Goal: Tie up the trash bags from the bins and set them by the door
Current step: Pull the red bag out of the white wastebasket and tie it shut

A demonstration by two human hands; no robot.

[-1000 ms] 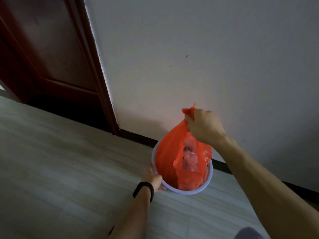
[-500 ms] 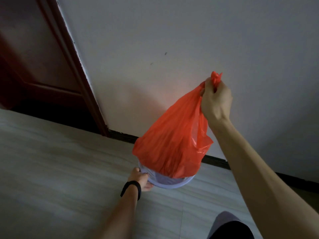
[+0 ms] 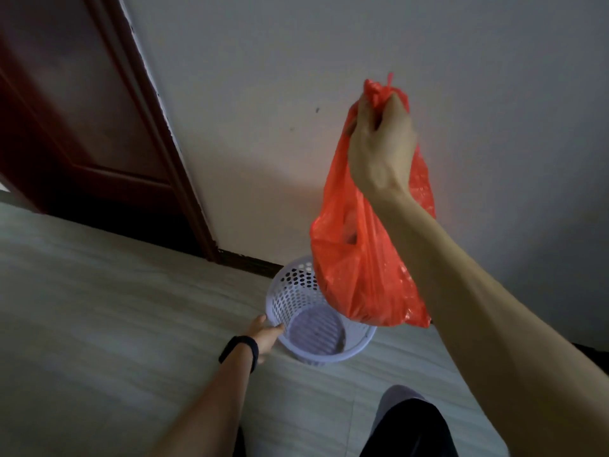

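Left forearm (image 3: 197, 413) and right forearm (image 3: 478, 308) bare. Smooth black band (image 3: 239, 351) round the wrist of the left hand (image 3: 265, 338). Black garment (image 3: 408, 430) on a leg at bottom edge, pale grey patch at its top.

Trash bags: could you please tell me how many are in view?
1. The orange trash bag hangs from the right hand, above the white bin whose rim the left hand grips. The bin holds no other; more may lie outside the frame.
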